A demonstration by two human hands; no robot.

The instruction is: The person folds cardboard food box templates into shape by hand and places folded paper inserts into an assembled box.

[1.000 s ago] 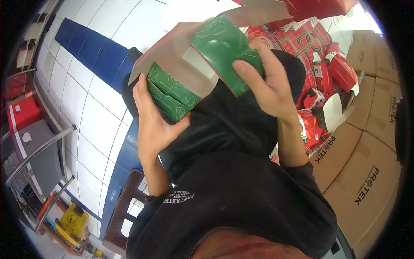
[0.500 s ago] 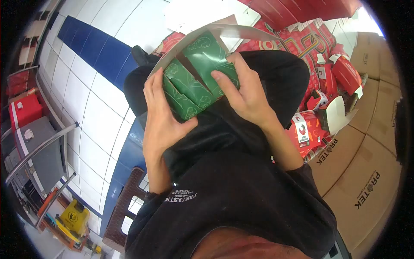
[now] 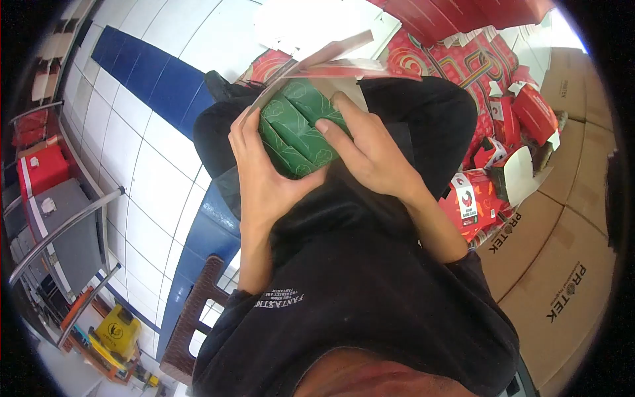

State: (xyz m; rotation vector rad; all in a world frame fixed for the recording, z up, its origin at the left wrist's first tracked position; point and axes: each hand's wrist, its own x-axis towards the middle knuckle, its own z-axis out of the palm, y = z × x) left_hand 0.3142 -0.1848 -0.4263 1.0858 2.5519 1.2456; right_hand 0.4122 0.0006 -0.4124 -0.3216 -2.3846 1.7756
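Note:
A green printed cardboard box (image 3: 294, 122) rests above my lap, its folded panels facing me and its pale inner flaps standing up at the far side. My left hand (image 3: 258, 159) grips the left side, fingers along the outer wall and thumb under the near edge. On the right side, my right hand (image 3: 374, 152) holds the box with its thumb on a green panel and its index finger over the edge. The fingertips behind the walls are partly hidden.
Red printed boxes (image 3: 473, 198) lie on a patterned red mat (image 3: 463, 66) to the right. Brown cartons (image 3: 555, 264) marked PROTEK stand beside them. A metal-framed rack (image 3: 73, 245) is at the left, and a brown plastic stool (image 3: 188, 324) stands near my left side.
The box has tilted, and its far flaps have folded inward, showing their red outside. The gap between the green panels has narrowed. Both hands keep hold and have shifted slightly.

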